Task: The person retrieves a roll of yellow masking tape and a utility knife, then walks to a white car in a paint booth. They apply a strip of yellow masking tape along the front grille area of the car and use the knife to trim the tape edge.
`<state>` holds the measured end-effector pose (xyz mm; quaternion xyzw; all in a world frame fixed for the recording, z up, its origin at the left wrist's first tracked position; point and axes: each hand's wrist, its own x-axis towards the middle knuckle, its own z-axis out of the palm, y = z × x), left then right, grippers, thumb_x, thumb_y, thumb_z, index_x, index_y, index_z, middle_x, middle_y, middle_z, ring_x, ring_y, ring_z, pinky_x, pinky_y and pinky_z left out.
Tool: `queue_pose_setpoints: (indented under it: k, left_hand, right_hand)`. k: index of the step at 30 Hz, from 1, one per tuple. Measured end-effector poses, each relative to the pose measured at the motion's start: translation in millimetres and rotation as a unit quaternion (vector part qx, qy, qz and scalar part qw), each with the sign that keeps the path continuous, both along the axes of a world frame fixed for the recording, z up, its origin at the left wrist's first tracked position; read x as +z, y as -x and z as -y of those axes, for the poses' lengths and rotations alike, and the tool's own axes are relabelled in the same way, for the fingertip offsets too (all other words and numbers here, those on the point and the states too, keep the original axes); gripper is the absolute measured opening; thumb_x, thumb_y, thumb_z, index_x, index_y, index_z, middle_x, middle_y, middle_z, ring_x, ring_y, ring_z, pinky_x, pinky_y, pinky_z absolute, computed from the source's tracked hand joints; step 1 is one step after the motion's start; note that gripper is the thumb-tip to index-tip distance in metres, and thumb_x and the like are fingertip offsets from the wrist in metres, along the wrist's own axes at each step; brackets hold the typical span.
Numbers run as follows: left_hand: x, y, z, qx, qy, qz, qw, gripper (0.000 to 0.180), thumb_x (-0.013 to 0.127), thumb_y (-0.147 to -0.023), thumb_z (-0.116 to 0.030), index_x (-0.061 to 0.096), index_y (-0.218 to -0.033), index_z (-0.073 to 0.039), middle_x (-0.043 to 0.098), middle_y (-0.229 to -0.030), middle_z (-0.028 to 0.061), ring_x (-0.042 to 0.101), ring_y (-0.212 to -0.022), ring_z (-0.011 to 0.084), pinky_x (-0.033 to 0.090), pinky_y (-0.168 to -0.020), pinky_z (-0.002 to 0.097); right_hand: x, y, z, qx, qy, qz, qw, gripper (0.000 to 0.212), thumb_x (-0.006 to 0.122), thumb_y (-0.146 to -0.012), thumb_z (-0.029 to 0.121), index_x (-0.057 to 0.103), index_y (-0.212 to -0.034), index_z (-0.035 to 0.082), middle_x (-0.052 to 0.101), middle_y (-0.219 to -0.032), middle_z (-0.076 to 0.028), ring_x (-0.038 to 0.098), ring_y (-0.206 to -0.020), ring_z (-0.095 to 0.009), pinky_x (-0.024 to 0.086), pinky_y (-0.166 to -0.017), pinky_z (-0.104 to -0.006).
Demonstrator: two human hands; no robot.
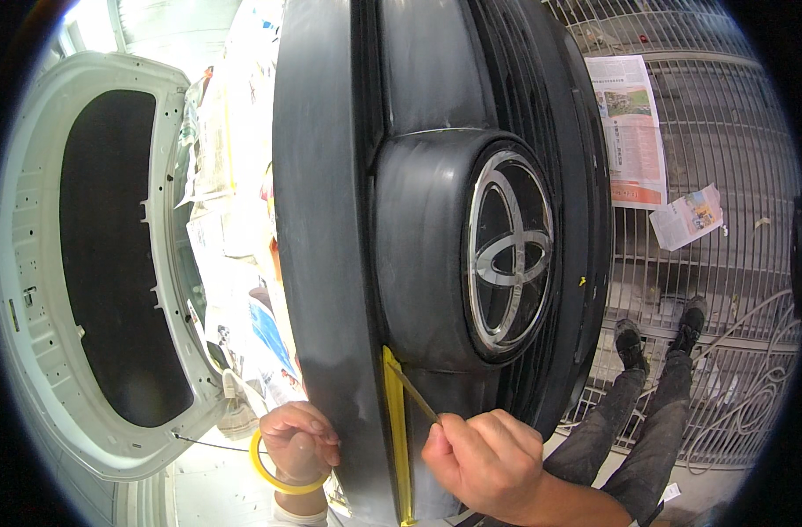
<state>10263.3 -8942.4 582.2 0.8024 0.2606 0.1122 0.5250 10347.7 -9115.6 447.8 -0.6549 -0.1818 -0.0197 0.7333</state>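
Observation:
A black car bumper (326, 263) with a round raised housing and an oval chrome emblem (512, 255) stretches up the middle. Yellow masking tape (396, 430) runs along its groove, below the housing. My right hand (489, 452) pinches a thin, flat, narrow tool (419, 400), whose tip touches the tape's upper end. At the bumper's left side is my left hand (303, 439), fingers curled together with nothing visible in them. A roll of yellow tape (259, 461) hangs round my left wrist like a bracelet.
On the left stands a pale car tailgate (168, 290) with a dark window opening. Bright paper sheets (216, 237) lie between it and the bumper. Newspaper (634, 132) lies on the metal floor grating (726, 114) at right. My feet (629, 342) and a coiled hose (744, 386) are there too.

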Motion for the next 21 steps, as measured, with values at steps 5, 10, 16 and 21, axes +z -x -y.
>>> queue_pose_setpoints:
  k: [5,10,16,21]
  left_hand:
    - [-1,1,0,0.004,0.006,0.005,1.000,0.025,0.073,-0.088,-0.020,0.062,-0.082,0.002,0.063,-0.069,0.0141,0.055,-0.040,0.0133,0.044,-0.037,0.0198]
    - [-1,1,-4,-0.035,0.001,0.002,0.999,0.027,0.070,-0.091,-0.022,0.060,-0.088,0.003,0.061,-0.071,0.0154,0.051,-0.036,0.0117,0.039,-0.033,0.0188]
    - [-3,3,-6,-0.046,-0.004,0.003,0.999,0.026,0.070,-0.091,-0.021,0.060,-0.088,0.003,0.061,-0.071,0.0148,0.050,-0.035,0.0111,0.039,-0.033,0.0188]
    - [5,-4,14,-0.038,-0.224,-0.085,0.970,0.017,0.067,-0.088,-0.012,0.059,-0.092,0.002,0.057,-0.069,0.0121,0.051,-0.039,0.0137,0.041,-0.035,0.0220]
  right_hand:
    - [3,0,-1,-0.009,0.029,0.011,0.999,0.014,0.070,-0.076,-0.002,0.062,-0.088,-0.004,0.049,-0.066,-0.009,0.053,-0.056,-0.023,0.045,-0.051,-0.0310]
    - [3,-3,3,-0.006,0.022,0.024,0.999,0.013,0.070,-0.076,-0.002,0.063,-0.087,-0.004,0.049,-0.066,-0.009,0.053,-0.056,-0.023,0.046,-0.051,-0.0311]
    - [-1,2,1,-0.016,0.000,0.003,1.000,0.012,0.069,-0.077,-0.002,0.064,-0.087,-0.004,0.051,-0.066,-0.009,0.054,-0.055,-0.024,0.046,-0.051,-0.0317]
    - [-2,9,4,-0.018,-0.021,-0.037,0.999,0.012,0.069,-0.077,-0.001,0.064,-0.087,-0.004,0.053,-0.066,-0.010,0.055,-0.056,-0.026,0.047,-0.052,-0.0332]
